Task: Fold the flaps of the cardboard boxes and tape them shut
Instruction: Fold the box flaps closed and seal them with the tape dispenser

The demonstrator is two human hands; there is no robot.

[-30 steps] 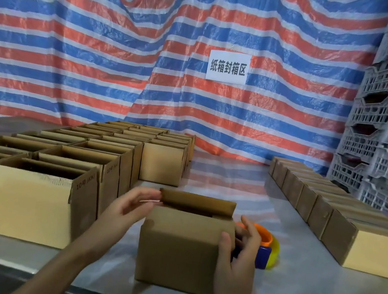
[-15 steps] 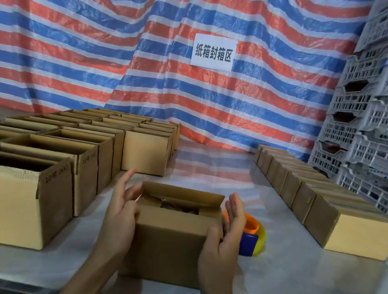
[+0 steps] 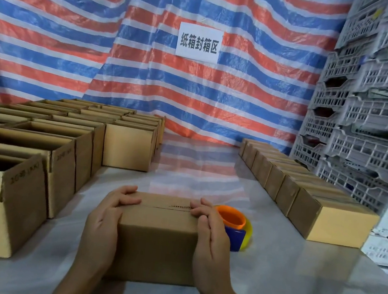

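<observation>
Several rows of open boxes [image 3: 27, 176] stand packed together on the desk [image 3: 292, 291], left of the cardboard box [image 3: 155, 241] that sits near the front edge. The left hand [image 3: 105, 219] clasps that box's left end, palm on the side, fingers [image 3: 126, 199] curled over the top onto the folded flaps [image 3: 165, 201]. The flaps lie flat and meet along the middle of the top. High behind the box a white sign [image 3: 198, 42] hangs on a striped tarp [image 3: 79, 37]. The right hand [image 3: 210, 235] clasps the right end likewise, fingers bent over the top. Just right of the box, partly hidden by the right hand, lies an orange, blue and yellow tape dispenser [image 3: 237, 224]. Farther right runs a row of closed boxes [image 3: 303, 193], with stacked grey crates [image 3: 372, 119] beyond them.
</observation>
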